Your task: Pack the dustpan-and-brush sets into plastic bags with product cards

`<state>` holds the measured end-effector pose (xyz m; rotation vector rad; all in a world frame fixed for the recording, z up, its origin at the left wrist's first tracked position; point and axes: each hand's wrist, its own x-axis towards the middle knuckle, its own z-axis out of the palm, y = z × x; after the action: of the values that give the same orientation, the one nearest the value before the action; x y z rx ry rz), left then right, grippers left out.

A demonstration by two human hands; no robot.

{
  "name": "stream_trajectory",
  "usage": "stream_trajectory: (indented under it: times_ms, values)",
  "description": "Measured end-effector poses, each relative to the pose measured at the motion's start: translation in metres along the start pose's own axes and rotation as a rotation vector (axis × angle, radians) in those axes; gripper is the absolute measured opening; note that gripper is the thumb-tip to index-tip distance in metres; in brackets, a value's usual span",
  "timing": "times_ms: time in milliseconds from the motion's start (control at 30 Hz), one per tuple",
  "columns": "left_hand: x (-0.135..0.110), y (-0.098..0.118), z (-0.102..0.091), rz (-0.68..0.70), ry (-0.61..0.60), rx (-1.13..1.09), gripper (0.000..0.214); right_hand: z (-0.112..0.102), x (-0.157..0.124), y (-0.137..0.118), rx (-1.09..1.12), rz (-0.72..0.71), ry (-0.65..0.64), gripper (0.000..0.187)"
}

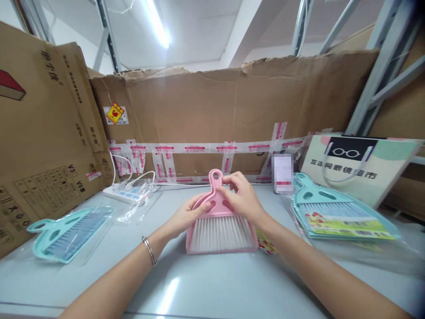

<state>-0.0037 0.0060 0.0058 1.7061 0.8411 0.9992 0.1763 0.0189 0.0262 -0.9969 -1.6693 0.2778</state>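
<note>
In the middle of the head view, a pink hand brush (217, 230) with white bristles lies nested in a pink dustpan (188, 243). Both have looped handles at the top. My left hand (189, 212) grips the set at its left shoulder, thumb on the brush's front. On the other side my right hand (242, 197) pinches near the base of the handle, its index finger bent beside the loop. Partly behind my right forearm, a printed card (265, 243) with red and yellow-green shows at the dustpan's lower right.
A bagged turquoise brush-and-dustpan set (71, 232) lies at left; more turquoise sets (341, 212) are stacked at right. A white power strip (124, 194) with cables sits at the back left. Cardboard (212, 106) walls the back. A paper bag (361, 164) stands at the right.
</note>
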Motion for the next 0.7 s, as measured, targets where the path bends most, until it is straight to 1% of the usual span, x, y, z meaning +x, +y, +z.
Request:
stream_trajectory:
  times_ms: [67, 100, 167, 200, 267, 300, 333, 367, 400, 467, 567, 633, 700]
  values:
    - [-0.001, -0.002, 0.006, -0.032, -0.031, -0.022, 0.043, 0.003, -0.001, 0.002, 0.019, 0.004, 0.034, 0.014]
    - [-0.001, -0.003, 0.009, -0.047, -0.032, -0.022, 0.042, 0.004, -0.001, 0.004, 0.031, 0.029, 0.044, 0.017]
    - [-0.001, -0.004, 0.012, -0.068, -0.006, -0.017, 0.041, 0.006, -0.002, 0.01, 0.096, 0.137, 0.037, 0.029]
    - [-0.001, -0.005, 0.012, -0.073, 0.013, -0.018, 0.041, 0.006, -0.001, 0.013, 0.162, 0.218, 0.003, 0.036]
    - [-0.001, -0.006, 0.011, -0.08, 0.042, -0.027, 0.041, 0.005, -0.001, 0.019, 0.338, 0.384, -0.151, 0.045]
    - [0.0, -0.006, 0.01, -0.083, 0.045, -0.031, 0.04, 0.004, -0.001, 0.021, 0.423, 0.442, -0.248, 0.044]
    - [0.0, -0.007, 0.009, -0.088, 0.041, -0.029, 0.04, 0.003, -0.001, 0.023, 0.489, 0.481, -0.338, 0.041]
    - [0.001, -0.007, 0.008, -0.095, 0.032, -0.016, 0.04, 0.003, -0.001, 0.024, 0.531, 0.507, -0.398, 0.039]
    - [0.001, -0.007, 0.007, -0.101, 0.024, 0.012, 0.039, 0.003, -0.002, 0.024, 0.548, 0.528, -0.426, 0.037]
    - [0.003, -0.008, 0.006, -0.101, 0.031, 0.114, 0.035, 0.004, -0.004, 0.022, 0.547, 0.57, -0.416, 0.034]
    - [0.005, -0.006, 0.007, -0.055, 0.104, 0.271, 0.03, 0.006, -0.006, 0.017, 0.5, 0.597, -0.383, 0.032]
    - [0.006, -0.004, 0.008, -0.018, 0.126, 0.295, 0.032, 0.008, -0.005, 0.014, 0.471, 0.598, -0.373, 0.03]
    - [0.005, -0.002, 0.01, -0.006, 0.114, 0.28, 0.032, 0.008, -0.004, 0.012, 0.428, 0.602, -0.36, 0.029]
